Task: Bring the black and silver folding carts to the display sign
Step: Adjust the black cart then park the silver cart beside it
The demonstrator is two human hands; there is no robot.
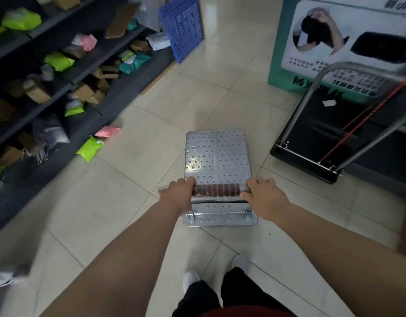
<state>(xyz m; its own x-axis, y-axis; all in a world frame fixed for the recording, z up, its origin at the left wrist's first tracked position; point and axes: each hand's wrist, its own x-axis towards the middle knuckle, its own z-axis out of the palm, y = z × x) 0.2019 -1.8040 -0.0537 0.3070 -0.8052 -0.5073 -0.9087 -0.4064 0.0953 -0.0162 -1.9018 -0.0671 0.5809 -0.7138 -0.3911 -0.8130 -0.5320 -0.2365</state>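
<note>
- Silver folding cart sits on the tiled floor right in front of the person, perforated metal deck pointing away from them, handle up with its black and red wrapped grip.
- Left hand is on the left end of that handle, fingers curled over the bar, wrapped tight around it.
- Right hand is on the right end, fingers also folded over the bar, so both hands are closed on the handle with the grip showing between them.
- Black folding cart is parked just to the right, well clear of the silver one, grey tube handle up and a red cord running across it.
- Its far end is right up against the green and white display sign, which stands on the floor behind it.
- Dark shelves on the left are stuffed with parcels: lime green, pink and teal bags plus brown boxes. It's blurry over there.
- Blue perforated panel leans at the far end of the shelves.
- White shoes and dark trousers show at the bottom.
</note>
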